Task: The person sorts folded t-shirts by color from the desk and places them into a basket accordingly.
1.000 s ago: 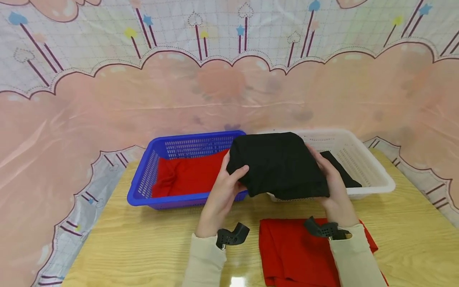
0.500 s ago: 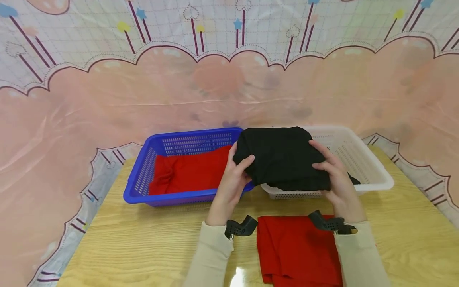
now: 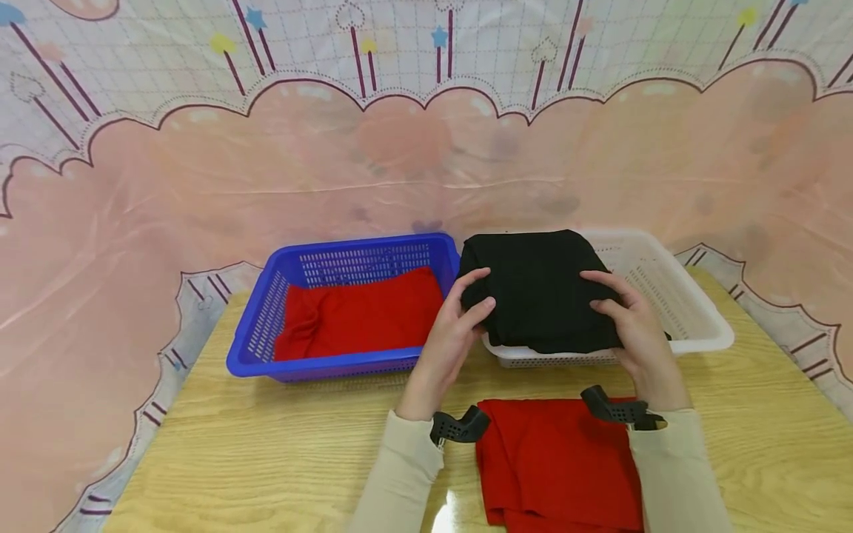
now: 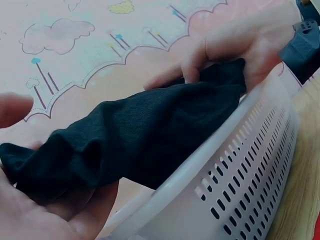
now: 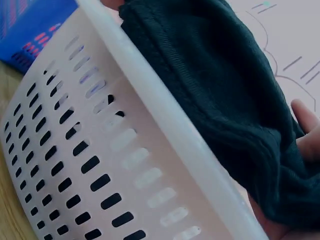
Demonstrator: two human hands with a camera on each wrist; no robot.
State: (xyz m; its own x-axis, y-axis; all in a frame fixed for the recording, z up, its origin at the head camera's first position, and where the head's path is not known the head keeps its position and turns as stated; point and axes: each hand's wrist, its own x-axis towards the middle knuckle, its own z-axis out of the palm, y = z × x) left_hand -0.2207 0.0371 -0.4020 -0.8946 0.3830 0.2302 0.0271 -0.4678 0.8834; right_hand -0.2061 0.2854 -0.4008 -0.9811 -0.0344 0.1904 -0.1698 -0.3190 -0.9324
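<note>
A folded black garment (image 3: 540, 292) is held flat over the white basket (image 3: 700, 329) between both hands. My left hand (image 3: 453, 329) grips its left edge, thumb and a finger on top and the others beneath. On the opposite edge my right hand (image 3: 636, 333) holds it the same way. From the left wrist side, the black cloth (image 4: 145, 130) sags a little between the hands, close over the rim of the white basket (image 4: 240, 165). The right wrist view shows the cloth (image 5: 210, 85) just beyond the basket's rim (image 5: 165, 115).
At the left stands a blue basket (image 3: 260, 363) with folded red cloth (image 3: 360, 314) inside. Another folded red cloth (image 3: 560, 459) lies on the wooden table (image 3: 280, 459) in front of the white basket, partly under the right sleeve. A patterned curtain (image 3: 333, 163) hangs behind the baskets.
Both hands have carried the black garment to the right, away from the blue basket and over the white one. It now covers the dark cloth seen in the white basket earlier.
</note>
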